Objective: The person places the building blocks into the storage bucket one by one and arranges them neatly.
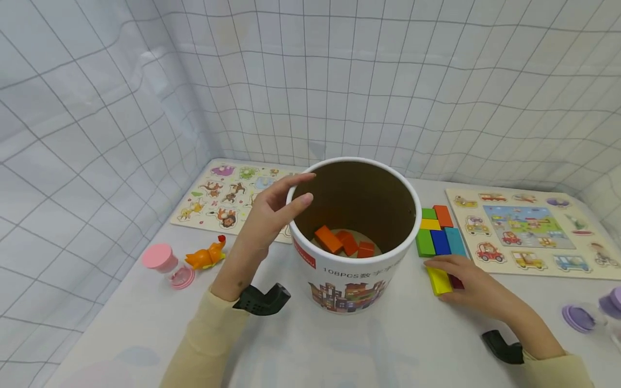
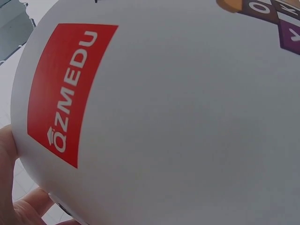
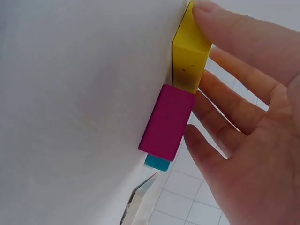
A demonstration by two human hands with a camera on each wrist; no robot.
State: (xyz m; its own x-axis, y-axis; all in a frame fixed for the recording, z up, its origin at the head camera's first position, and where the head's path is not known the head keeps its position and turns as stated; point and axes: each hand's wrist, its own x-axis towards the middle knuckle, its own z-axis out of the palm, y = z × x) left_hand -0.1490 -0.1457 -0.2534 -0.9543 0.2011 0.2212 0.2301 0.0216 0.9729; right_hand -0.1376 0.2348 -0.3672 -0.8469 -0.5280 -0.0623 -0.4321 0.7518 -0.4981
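A large white bucket [image 1: 315,275] with printed buildings stands upright in the middle of the table. Several orange-red blocks [image 1: 329,240] lie on its bottom. My left hand [image 1: 269,218] grips its left rim, thumb and index finger reaching over the edge; in the left wrist view, fingers show beside the bucket's wall [image 2: 187,117]. Right of the bucket, my right hand [image 1: 477,283] pinches a yellow block [image 1: 439,281] between thumb and fingers. A magenta block [image 3: 168,123] sits right against it, partly hidden by the hand in the head view. Beyond are green, blue [image 1: 440,242], teal, yellow and red blocks.
An animal puzzle board [image 1: 206,223] lies behind left, a vehicle puzzle board [image 1: 529,258] at right. A pink sand timer [image 1: 162,258] and an orange toy figure [image 1: 206,256] stand left; a purple sand timer [image 1: 578,318] lies far right. Grid-patterned curtains [image 1: 364,81] enclose the table.
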